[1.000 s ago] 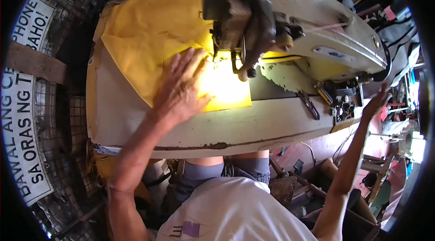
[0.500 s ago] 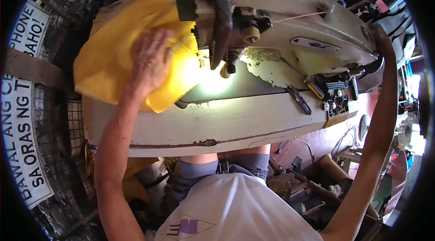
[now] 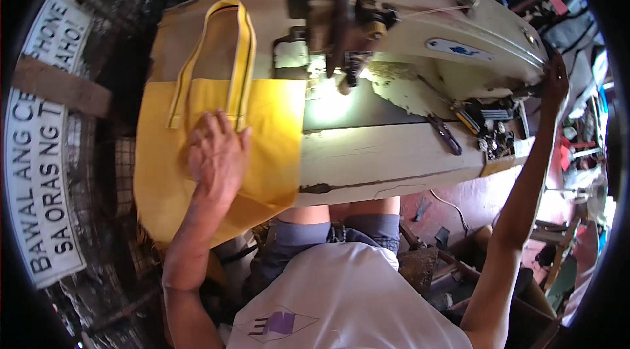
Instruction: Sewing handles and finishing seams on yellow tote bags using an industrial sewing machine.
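A yellow bag panel (image 3: 272,152) lies flat over the left end of the sewing table, with a striped yellow, white and dark handle loop (image 3: 242,30) stretching above its top edge. My left hand (image 3: 215,155) rests open on the panel, below the handle, fingers apart. To the right is the sewing machine (image 3: 407,17), its lamp lighting the bare bed under the needle area; the panel lies left of that spot. At the machine's far right end, my right hand (image 3: 553,80) has its fingers curled on the handwheel, which is mostly hidden.
Dark pliers (image 3: 445,133), a yellow-handled screwdriver (image 3: 466,116) and small metal parts (image 3: 499,135) lie on the table's right. A wire grid (image 3: 125,175) and signboard (image 3: 42,191) stand at left. Clutter and a cord (image 3: 453,208) are below right.
The yellow material has moved left and toward me from under the needle, flattening out with its handle now showing. My left hand has lowered with it; my right hand is on the handwheel.
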Tool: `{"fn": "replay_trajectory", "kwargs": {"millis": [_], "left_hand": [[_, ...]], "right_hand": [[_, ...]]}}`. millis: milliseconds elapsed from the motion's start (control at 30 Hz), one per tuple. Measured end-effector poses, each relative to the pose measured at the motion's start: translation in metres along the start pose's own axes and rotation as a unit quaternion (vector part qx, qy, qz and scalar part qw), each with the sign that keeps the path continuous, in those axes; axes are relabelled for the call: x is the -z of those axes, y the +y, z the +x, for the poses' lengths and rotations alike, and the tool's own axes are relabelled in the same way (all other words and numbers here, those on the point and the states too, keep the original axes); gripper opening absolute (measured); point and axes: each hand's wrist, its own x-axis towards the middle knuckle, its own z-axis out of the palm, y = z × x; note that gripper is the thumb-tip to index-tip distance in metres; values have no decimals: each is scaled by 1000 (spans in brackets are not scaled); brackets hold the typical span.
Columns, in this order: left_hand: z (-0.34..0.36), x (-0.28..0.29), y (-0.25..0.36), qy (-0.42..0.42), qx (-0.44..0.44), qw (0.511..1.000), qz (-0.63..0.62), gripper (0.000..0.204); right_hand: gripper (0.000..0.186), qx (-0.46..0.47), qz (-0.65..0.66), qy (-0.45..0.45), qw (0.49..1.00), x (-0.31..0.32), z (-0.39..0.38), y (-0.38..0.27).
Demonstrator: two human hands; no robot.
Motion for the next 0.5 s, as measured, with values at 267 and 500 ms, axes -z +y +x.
{"fn": "replay_trajectory", "kwargs": {"millis": [267,500], "left_hand": [[31,-6,-5,182,-257,931,-185,29],[54,-9,5,140,-276,921,-238,11]], "right_hand": [[29,116,-58,-275,953,11,-233,-92],[25,190,-26,-290,938,2,-233,-138]]}}
